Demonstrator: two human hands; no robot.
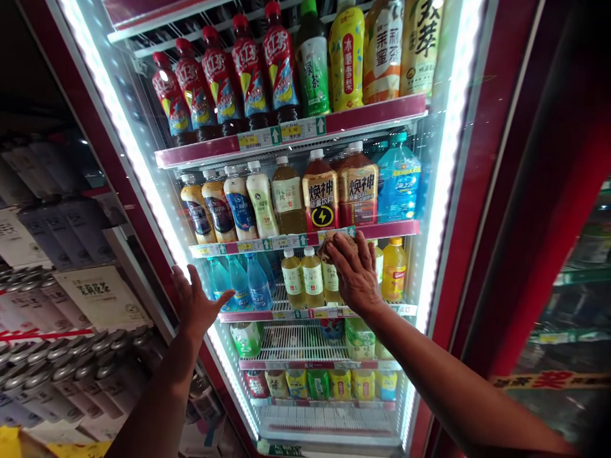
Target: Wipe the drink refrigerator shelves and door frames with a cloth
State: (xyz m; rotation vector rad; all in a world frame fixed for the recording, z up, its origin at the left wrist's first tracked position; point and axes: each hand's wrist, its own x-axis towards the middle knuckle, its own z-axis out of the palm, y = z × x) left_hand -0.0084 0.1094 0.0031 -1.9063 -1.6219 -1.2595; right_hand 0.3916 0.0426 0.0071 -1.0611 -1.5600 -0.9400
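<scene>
My right hand (357, 277) presses a crumpled brownish cloth (327, 249) flat under its fingers. It appears to lie against the glass front of a lit drinks fridge (432, 210), over the edge of the middle shelf. Behind it are small pale-green tea bottles (312, 278), partly covered by the hand. My left hand (195, 302) is raised at the fridge's left side, fingers and thumb spread, with nothing in it. Blue bottles (238, 286) stand behind its thumb. Whether the left hand touches the glass I cannot tell.
Red-capped tea bottles (245, 67) fill the top shelf, and energy drinks (321, 194) stand on the one below. Bright light strips (125, 127) run down both sides. Stacked cans (81, 375) are at the left. Another fridge (568, 286) stands at the right.
</scene>
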